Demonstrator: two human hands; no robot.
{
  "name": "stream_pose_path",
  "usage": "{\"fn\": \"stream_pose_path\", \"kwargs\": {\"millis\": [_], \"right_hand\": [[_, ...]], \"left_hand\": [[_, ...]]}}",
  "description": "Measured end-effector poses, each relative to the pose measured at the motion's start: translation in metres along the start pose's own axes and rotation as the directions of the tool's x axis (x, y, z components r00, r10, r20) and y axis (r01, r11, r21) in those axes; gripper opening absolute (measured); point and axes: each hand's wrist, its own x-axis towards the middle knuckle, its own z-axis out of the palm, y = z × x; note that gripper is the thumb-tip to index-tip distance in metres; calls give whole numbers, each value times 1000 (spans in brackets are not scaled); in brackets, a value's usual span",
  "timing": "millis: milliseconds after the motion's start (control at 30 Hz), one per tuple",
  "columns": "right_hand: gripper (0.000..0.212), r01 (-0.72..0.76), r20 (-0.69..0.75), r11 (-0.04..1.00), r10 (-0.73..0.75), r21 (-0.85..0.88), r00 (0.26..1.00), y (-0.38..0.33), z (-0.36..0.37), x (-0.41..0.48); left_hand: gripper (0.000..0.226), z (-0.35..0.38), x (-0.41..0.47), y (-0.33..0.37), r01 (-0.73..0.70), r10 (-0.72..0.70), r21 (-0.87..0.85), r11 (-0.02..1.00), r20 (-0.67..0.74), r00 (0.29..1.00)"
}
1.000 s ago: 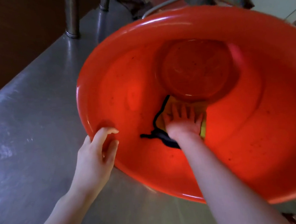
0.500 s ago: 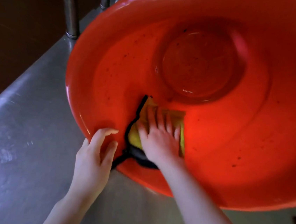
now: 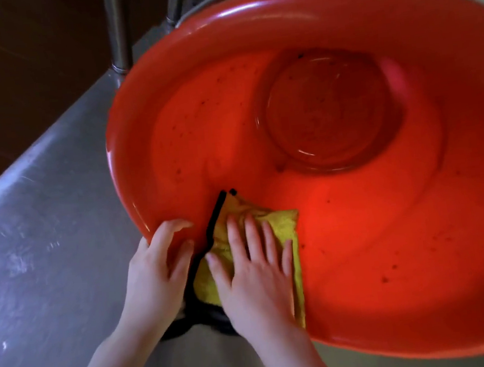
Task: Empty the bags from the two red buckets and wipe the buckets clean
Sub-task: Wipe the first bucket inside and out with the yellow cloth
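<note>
Clearly, one red bucket [image 3: 388, 227] is seen on the grey metal worktop [image 3: 49, 263], and it is tipped so that its open mouth is turned toward the person. Its round bottom [image 3: 328, 111] is seen deep inside, a little right of the middle. Many small dark specks are scattered on the inner wall, mostly on the left part and on the lower right part.

The near rim of the bucket is held by the left hand [image 3: 155, 276]. Two of its fingers [image 3: 176, 224] are hooked over the rim and are laid on the inner wall; the other fingers are hidden behind the edge.

A yellow cloth [image 3: 282, 227] with a black border is pressed flat against the inner wall, close to the near rim and just beside the left hand. It is pressed there by the right hand [image 3: 254, 280], whose fingers [image 3: 252, 236] are kept straight and a little spread on top of the cloth. A dark part of the cloth is hanging over the rim, below the two hands.

Two metal posts [image 3: 119, 32] are seen behind the bucket, at the far edge of the worktop.
</note>
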Motion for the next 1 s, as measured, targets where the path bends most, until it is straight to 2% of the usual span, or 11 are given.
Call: {"fn": "stream_pose_path", "kwargs": {"millis": [167, 267, 333, 400, 433, 500, 533, 667, 833, 933, 1000], "right_hand": [[66, -114, 4, 993, 114, 41, 994, 24, -4, 90], [64, -210, 78, 969, 201, 134, 977, 41, -12, 150], [63, -206, 84, 967, 195, 149, 977, 47, -8, 162], [63, -153, 40, 983, 150, 105, 988, 52, -3, 155], [63, -130, 27, 987, 128, 89, 991, 55, -2, 150], [63, -100, 33, 993, 98, 68, 995, 62, -4, 142], [63, -92, 42, 995, 90, 49, 995, 65, -6, 137], [64, -112, 78, 980, 126, -163, 989, 84, -12, 115], [68, -125, 53, 900, 162, -417, 985, 114, -41, 131], [65, -143, 103, 891, 206, -430, 973, 109, -49, 135], [65, -114, 147, 915, 184, -388, 972, 93, -44, 114]], "left_hand": [[32, -4, 0, 2, 15, -16, 34, 999, 10, 1000], [32, -6, -3, 10, 19, -21, 21, 1000, 84, 996], [39, -14, -2, 16, 26, -31, 70, 997, 75, 997], [50, -33, 7, 28, -120, 140, 234, 965, -75, 987], [53, -43, 15, 36, -215, 266, 313, 925, -131, 955], [54, -60, 30, 49, -385, 471, 427, 818, -114, 875], [52, -65, 35, 54, -424, 510, 452, 785, -82, 856], [49, -61, 27, 48, -331, 391, 375, 866, -97, 915], [60, -15, -7, 19, -101, 109, 80, 992, -104, 989], [50, 8, -13, 16, 17, -18, -8, 1000, -115, 993], [47, 11, -12, 12, 48, -52, -40, 998, -102, 993]]}}
